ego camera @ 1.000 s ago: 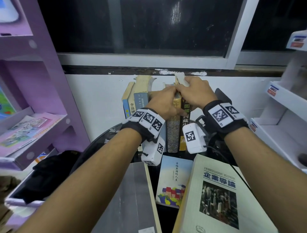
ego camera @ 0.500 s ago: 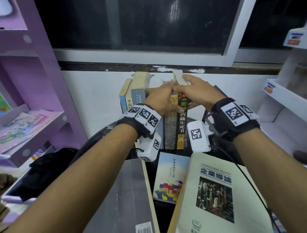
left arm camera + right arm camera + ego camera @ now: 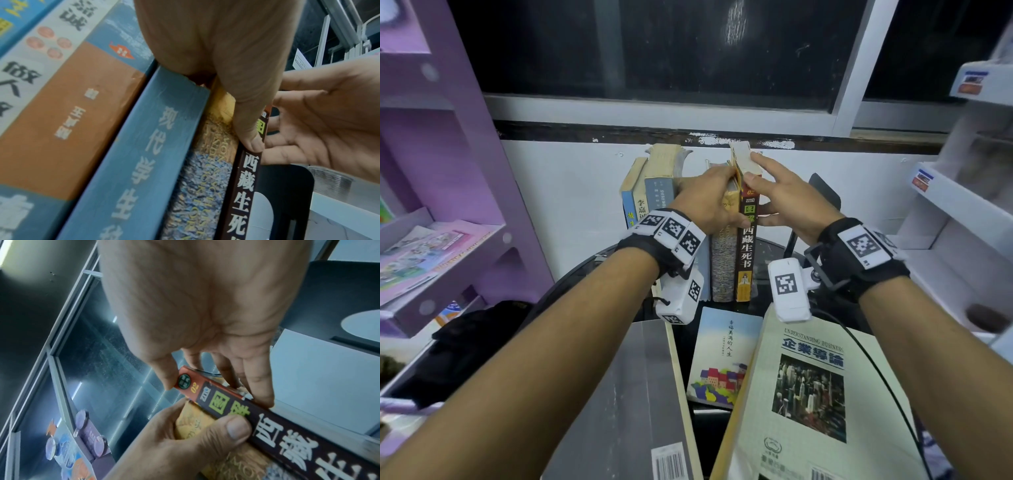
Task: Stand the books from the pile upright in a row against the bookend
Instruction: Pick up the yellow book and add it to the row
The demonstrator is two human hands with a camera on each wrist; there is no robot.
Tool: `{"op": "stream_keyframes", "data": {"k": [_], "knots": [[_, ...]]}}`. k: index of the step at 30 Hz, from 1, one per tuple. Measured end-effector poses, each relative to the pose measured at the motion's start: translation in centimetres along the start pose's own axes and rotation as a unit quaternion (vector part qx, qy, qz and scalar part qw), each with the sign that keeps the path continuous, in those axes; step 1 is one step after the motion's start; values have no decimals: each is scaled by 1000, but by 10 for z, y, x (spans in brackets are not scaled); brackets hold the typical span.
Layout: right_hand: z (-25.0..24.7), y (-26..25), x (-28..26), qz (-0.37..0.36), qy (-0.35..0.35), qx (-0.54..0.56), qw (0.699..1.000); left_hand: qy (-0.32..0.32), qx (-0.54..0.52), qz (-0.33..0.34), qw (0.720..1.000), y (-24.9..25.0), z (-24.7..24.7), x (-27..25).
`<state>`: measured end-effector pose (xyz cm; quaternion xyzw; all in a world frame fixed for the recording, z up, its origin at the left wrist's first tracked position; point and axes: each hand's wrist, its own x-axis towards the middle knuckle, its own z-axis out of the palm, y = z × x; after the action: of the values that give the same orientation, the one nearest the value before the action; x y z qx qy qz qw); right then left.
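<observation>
Several books stand upright in a row against the wall on a black table (image 3: 774, 250). The rightmost is a dark brown book (image 3: 745, 253) (image 3: 244, 194) (image 3: 308, 443), with a black bookend (image 3: 825, 192) (image 3: 287, 194) just to its right. My left hand (image 3: 722, 185) (image 3: 236, 81) grips the top of the yellow-topped patterned book (image 3: 722, 267) (image 3: 191, 423) beside it, thumb pressed on the dark spine. My right hand (image 3: 767, 181) (image 3: 205, 378) lightly pinches the dark book's top, thumb at the spine, fingers on the right cover.
Three books lie flat in front: a grey one (image 3: 626, 404), a small colourful one (image 3: 722, 356) and a large pale business book (image 3: 815, 394). A purple shelf unit (image 3: 448, 205) stands left, white shelves (image 3: 945, 212) right, a dark window behind.
My right hand has slid off the top of the dark brown book toward the right and its fingers have straightened. The left hand keeps its grip on the book tops.
</observation>
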<state>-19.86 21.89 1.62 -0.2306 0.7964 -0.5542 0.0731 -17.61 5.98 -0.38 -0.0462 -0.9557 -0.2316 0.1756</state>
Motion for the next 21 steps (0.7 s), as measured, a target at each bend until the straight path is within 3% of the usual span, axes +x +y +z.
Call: {"op": "stream_keyframes", "data": {"k": [8,14,21], "knots": [[-2,13,-9,-22,-21,-8,1000,-1,18,-7,1000,7,-2,-5],[-3,14,-12,-25,-38,-110,993,33,29,-2,999,14,-2,-18],[-4,5,-27,-18,-51,-140,989,39,49,1,998,19,0,-37]]}}
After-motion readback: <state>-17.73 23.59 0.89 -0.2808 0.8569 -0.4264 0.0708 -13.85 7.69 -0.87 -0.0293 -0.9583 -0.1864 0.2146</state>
